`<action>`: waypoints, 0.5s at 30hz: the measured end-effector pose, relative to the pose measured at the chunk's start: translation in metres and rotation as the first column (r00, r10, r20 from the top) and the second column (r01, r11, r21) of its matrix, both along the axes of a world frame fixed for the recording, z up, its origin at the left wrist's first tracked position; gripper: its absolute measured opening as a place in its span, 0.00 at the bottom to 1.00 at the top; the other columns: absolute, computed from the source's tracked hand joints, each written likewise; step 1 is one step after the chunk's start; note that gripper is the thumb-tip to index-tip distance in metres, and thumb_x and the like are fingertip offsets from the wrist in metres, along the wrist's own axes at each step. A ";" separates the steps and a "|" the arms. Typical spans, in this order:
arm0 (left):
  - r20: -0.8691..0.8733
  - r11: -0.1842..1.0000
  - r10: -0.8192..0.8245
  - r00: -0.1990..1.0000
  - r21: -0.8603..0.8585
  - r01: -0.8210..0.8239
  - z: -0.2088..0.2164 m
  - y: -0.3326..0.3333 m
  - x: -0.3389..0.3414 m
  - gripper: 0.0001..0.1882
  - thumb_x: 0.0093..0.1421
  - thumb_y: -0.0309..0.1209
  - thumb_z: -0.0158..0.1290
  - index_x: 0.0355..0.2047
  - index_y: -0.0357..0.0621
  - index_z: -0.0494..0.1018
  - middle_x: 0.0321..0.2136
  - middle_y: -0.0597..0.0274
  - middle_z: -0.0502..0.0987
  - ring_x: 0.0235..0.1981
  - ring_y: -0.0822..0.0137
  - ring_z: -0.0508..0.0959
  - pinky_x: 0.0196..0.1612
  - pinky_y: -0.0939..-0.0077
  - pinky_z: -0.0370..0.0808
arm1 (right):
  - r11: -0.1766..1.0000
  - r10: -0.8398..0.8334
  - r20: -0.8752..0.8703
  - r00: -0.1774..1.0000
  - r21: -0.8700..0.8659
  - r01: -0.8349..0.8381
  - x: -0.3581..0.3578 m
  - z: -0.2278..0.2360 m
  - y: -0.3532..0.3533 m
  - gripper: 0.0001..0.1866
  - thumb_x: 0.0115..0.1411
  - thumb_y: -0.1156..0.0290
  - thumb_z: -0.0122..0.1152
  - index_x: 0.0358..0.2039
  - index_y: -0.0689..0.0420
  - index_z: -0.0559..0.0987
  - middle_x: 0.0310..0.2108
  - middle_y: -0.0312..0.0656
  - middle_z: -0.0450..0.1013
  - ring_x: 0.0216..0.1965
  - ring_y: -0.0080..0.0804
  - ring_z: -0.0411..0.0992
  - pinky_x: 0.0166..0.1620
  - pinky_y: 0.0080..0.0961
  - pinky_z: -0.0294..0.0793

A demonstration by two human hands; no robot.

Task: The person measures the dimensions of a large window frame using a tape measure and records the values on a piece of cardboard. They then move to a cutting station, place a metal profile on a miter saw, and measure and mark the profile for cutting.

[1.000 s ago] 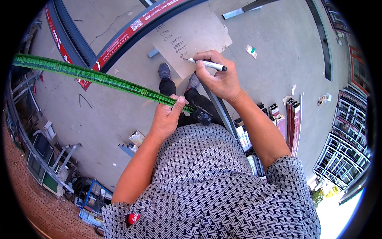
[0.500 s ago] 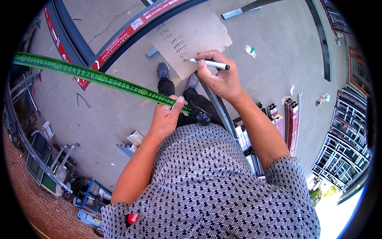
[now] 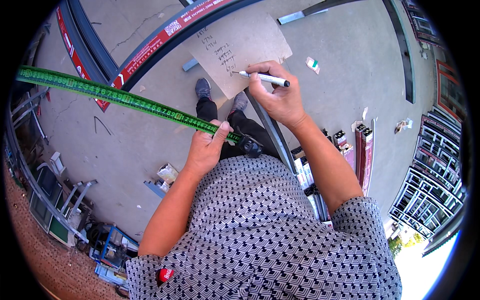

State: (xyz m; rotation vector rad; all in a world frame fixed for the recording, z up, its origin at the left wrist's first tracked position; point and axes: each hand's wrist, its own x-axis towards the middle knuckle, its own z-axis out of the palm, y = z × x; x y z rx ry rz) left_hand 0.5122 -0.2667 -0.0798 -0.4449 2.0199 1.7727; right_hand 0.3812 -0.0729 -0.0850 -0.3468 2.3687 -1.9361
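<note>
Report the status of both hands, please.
Left hand gripping extended tape. Right hand holding pen, tip at sheet. Red-labelled bar alongside sheet, apart from pen.

Clock centred on the right hand [image 3: 278,100]: passage, open, over the floor [image 3: 345,95] at 3 o'clock; one low scrap [image 3: 313,65] at 2. Obstacles: green tape measure [image 3: 125,98], stretched from the left hand [image 3: 204,150] at 8 out to 9; red-labelled beam [image 3: 149,48] at 10; metal bar [image 3: 273,132] at 6; upright-looking bundle of bars [image 3: 366,155] at 4.
</note>
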 end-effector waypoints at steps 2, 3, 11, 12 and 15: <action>0.005 1.000 0.003 1.000 0.009 -0.003 0.002 0.000 0.000 0.22 0.76 0.43 0.51 0.34 0.35 0.80 0.27 0.65 0.73 0.30 0.73 0.72 0.35 0.75 0.69 | 1.000 0.007 -0.008 1.000 0.013 -0.007 0.000 0.001 0.000 0.06 0.63 0.75 0.65 0.40 0.60 0.83 0.30 0.37 0.81 0.30 0.17 0.76 0.36 0.20 0.77; 0.008 1.000 0.004 1.000 0.013 -0.004 0.002 0.000 -0.001 0.22 0.76 0.43 0.51 0.34 0.35 0.80 0.27 0.65 0.73 0.30 0.73 0.72 0.35 0.75 0.69 | 1.000 0.010 -0.003 1.000 0.016 -0.010 0.000 0.001 0.000 0.06 0.62 0.75 0.65 0.40 0.60 0.83 0.29 0.37 0.81 0.30 0.17 0.76 0.36 0.20 0.77; -0.002 1.000 0.006 1.000 0.008 -0.006 0.002 0.001 0.000 0.22 0.76 0.44 0.51 0.35 0.36 0.80 0.27 0.65 0.73 0.30 0.73 0.72 0.36 0.74 0.69 | 1.000 0.017 0.052 0.998 -0.011 -0.016 0.000 0.000 0.002 0.05 0.62 0.75 0.65 0.39 0.60 0.83 0.29 0.36 0.80 0.30 0.17 0.75 0.35 0.20 0.76; 0.000 1.000 0.003 1.000 0.010 -0.003 0.002 0.000 0.000 0.22 0.76 0.44 0.51 0.35 0.36 0.80 0.27 0.65 0.73 0.30 0.73 0.72 0.36 0.75 0.69 | 0.999 0.010 0.061 0.998 -0.033 -0.008 0.001 0.000 0.002 0.05 0.62 0.75 0.65 0.39 0.60 0.83 0.29 0.36 0.80 0.30 0.16 0.75 0.35 0.20 0.76; 0.005 1.000 0.006 1.000 0.018 -0.006 0.000 0.001 0.001 0.22 0.76 0.44 0.51 0.35 0.36 0.80 0.27 0.65 0.73 0.30 0.73 0.72 0.36 0.75 0.69 | 0.999 -0.011 0.044 0.999 -0.039 0.013 0.000 -0.002 0.001 0.05 0.63 0.75 0.65 0.39 0.61 0.83 0.29 0.36 0.80 0.31 0.16 0.75 0.36 0.20 0.76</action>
